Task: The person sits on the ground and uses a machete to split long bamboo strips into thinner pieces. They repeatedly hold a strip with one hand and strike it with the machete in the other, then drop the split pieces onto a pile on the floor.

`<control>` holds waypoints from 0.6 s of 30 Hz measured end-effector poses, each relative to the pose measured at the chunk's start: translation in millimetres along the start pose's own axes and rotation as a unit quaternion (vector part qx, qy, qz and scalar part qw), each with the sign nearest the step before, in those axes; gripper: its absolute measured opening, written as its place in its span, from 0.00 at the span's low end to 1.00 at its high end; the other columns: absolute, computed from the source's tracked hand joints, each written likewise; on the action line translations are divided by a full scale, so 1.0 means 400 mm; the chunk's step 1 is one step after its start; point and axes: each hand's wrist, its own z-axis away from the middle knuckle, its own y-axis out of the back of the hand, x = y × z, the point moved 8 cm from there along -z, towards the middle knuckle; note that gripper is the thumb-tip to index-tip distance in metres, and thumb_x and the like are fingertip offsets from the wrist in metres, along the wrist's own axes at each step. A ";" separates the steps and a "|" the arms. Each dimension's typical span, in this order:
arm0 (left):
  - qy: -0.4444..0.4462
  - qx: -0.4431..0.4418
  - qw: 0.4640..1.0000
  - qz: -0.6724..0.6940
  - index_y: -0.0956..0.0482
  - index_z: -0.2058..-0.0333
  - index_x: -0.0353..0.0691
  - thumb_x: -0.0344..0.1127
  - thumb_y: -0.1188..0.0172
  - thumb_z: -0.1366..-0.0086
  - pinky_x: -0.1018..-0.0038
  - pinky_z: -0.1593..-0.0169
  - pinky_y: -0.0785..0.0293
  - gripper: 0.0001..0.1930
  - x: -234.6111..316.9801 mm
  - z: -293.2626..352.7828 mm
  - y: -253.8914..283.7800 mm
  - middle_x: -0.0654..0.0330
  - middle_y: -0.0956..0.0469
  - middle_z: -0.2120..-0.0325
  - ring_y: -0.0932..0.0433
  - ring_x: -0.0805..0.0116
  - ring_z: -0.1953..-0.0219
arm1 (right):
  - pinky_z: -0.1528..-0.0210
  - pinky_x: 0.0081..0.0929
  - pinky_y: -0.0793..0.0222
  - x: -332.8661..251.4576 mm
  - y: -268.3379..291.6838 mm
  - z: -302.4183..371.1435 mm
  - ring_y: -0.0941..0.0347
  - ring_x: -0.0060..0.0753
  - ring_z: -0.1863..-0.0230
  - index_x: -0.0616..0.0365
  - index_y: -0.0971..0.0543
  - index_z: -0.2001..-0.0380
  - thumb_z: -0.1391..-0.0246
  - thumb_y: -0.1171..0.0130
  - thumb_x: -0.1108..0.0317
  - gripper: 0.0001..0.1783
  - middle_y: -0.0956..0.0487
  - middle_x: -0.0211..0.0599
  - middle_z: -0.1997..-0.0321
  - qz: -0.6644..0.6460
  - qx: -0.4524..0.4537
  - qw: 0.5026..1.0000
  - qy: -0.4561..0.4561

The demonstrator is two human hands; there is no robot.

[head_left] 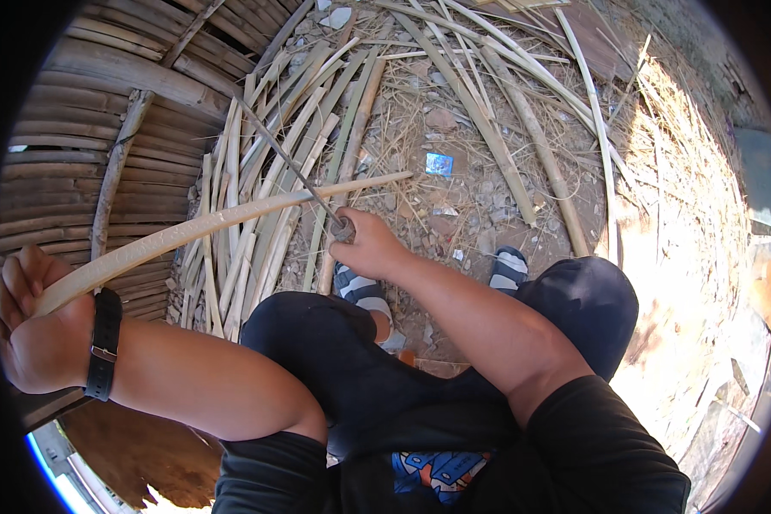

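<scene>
My left hand (38, 321), with a black watch on its wrist, holds the near end of a long pale bamboo strip (197, 227). The strip reaches up and to the right across the view and narrows toward its far end. In my right hand (368, 244), the fingers are wrapped round the handle of a long knife (276, 147). Its thin dark blade points up and to the left, crossing the strip not far from the strip's far end. At the crossing the blade appears to touch the strip.
Many split bamboo strips (270, 184) lie piled beside a slatted bamboo wall (146, 154) on the left. Longer bamboo poles (540, 146) lie on the littered ground ahead. Straw and shavings (668, 128) are heaped at right. A small blue packet (439, 164) lies beyond my sandalled feet.
</scene>
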 end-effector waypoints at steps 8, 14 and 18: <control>-0.034 -0.016 0.999 -0.018 0.42 0.80 0.51 0.34 0.53 0.43 0.72 0.72 0.46 0.09 -0.003 0.022 -0.022 0.69 0.45 0.85 0.44 0.73 0.81 | 0.66 0.37 0.21 0.169 0.017 0.084 0.18 0.37 0.74 0.70 0.31 0.35 0.50 0.37 0.62 0.40 0.16 0.49 0.70 -0.157 -0.089 0.914 -0.364; -0.028 -0.015 0.999 -0.025 0.43 0.80 0.52 0.34 0.52 0.43 0.72 0.72 0.47 0.10 -0.004 0.012 -0.033 0.69 0.44 0.84 0.45 0.72 0.81 | 0.68 0.38 0.23 0.014 0.020 0.008 0.19 0.39 0.75 0.72 0.27 0.40 0.50 0.37 0.62 0.36 0.18 0.47 0.74 -0.084 -0.091 0.982 -0.144; -0.034 -0.018 0.999 -0.021 0.45 0.81 0.52 0.34 0.53 0.43 0.71 0.72 0.48 0.11 -0.010 0.039 -0.079 0.68 0.44 0.85 0.46 0.72 0.81 | 0.71 0.36 0.24 0.186 0.048 0.067 0.19 0.39 0.77 0.71 0.26 0.43 0.50 0.36 0.63 0.32 0.19 0.48 0.74 -0.031 -0.050 0.967 -0.246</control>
